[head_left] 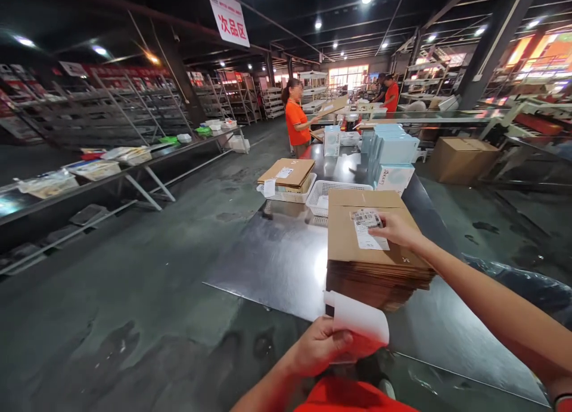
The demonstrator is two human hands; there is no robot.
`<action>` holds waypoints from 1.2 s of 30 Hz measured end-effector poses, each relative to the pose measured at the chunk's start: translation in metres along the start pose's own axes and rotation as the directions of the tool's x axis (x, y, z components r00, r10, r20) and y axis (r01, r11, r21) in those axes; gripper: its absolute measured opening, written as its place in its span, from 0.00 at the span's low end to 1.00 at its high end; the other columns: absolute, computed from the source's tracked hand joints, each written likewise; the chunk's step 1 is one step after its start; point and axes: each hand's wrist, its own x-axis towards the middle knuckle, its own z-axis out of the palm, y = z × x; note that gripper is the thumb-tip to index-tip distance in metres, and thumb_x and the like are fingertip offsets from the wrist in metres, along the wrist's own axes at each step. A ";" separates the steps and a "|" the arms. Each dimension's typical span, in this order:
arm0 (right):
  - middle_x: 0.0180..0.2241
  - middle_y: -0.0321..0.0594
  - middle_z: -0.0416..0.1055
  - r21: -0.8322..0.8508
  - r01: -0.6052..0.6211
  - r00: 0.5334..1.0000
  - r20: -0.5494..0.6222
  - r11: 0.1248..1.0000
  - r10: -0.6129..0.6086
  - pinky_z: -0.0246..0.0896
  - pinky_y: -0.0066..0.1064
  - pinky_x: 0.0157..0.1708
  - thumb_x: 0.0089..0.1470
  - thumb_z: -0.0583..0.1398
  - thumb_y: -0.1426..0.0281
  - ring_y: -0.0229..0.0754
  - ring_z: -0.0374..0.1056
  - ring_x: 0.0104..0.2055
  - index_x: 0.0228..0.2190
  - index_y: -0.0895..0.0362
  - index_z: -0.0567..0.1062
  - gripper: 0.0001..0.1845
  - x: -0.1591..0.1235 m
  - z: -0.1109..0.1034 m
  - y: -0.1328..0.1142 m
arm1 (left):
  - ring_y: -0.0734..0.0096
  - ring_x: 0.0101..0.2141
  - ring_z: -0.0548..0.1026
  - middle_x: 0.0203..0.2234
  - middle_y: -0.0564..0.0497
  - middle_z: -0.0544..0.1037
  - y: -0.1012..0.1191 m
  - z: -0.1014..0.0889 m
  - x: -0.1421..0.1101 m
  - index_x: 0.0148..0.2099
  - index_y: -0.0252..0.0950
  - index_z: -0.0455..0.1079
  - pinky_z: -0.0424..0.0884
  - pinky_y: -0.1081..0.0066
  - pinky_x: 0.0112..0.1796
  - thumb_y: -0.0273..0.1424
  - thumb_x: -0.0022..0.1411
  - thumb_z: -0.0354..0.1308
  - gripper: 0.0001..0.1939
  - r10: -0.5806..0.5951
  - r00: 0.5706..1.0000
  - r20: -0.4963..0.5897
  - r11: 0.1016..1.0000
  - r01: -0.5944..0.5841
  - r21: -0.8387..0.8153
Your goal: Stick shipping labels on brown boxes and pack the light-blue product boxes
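Observation:
My left hand (319, 346) at the bottom of the view grips a curled white paper sheet (360, 319) by its lower edge, just in front of the steel table. My right hand (395, 230) rests its fingertips on a white printed shipping label (367, 228). That label lies on top of a tall stack of flattened cardboard boxes (379, 251) standing on the steel table (277, 269). The sheet's upper end almost reaches the stack's near corner.
White plastic baskets (337, 196) sit behind the stack, and one holds a flat cardboard piece (286, 173). Pale blue boxes (393, 152) stand stacked beyond them. A co-worker in an orange shirt (295, 120) works at the table's far end. A black plastic bag (513, 281) lies right.

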 end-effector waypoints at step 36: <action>0.44 0.52 0.77 -0.130 -0.293 0.936 -0.240 0.947 0.257 0.67 0.45 0.47 0.59 0.48 0.54 0.58 0.73 0.46 0.41 0.57 0.78 0.27 -0.061 -0.032 0.072 | 0.51 0.57 0.70 0.55 0.40 0.75 0.022 -0.010 0.057 0.54 0.38 0.76 0.55 0.56 0.63 0.40 0.68 0.51 0.20 0.318 0.928 -0.193 0.820 -0.167 0.548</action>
